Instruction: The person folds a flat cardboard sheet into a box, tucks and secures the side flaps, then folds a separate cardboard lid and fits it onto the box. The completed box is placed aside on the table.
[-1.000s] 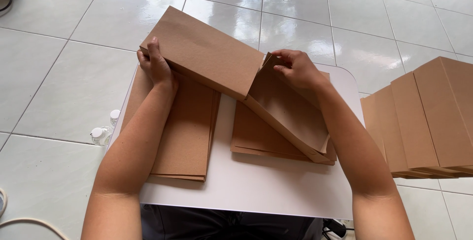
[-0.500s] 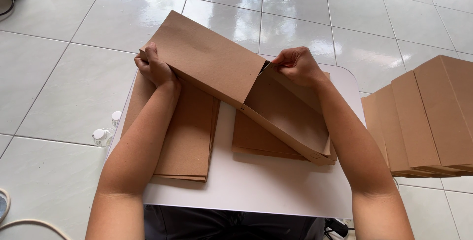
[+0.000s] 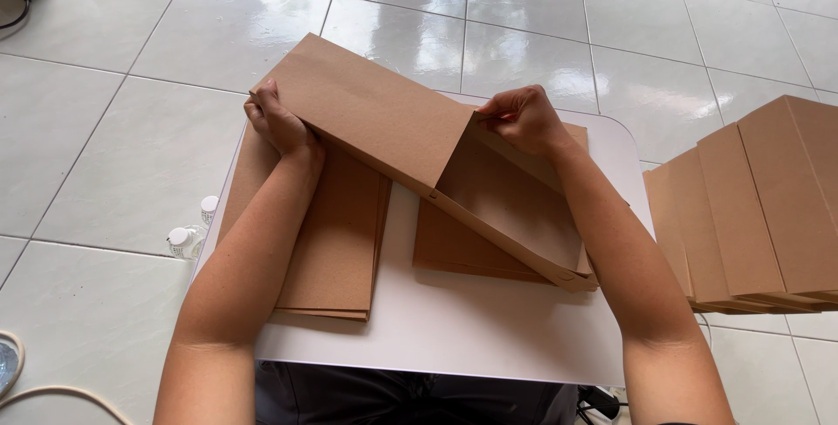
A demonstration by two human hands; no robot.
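Both hands hold the brown cardboard box above the white table. Its long axis runs diagonally, far-left to near-right. Left hand grips the far-left end; right hand pinches the lid flap edge.

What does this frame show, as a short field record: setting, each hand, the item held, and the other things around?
setting: small white table on a glossy white tiled floor
left hand: grips the left end of a brown cardboard box
right hand: pinches a flap at the box's open half
box state: partly folded, tilted above the table
on table: two stacks of flat cardboard
right of table: row of finished boxes
left of table: small bottles
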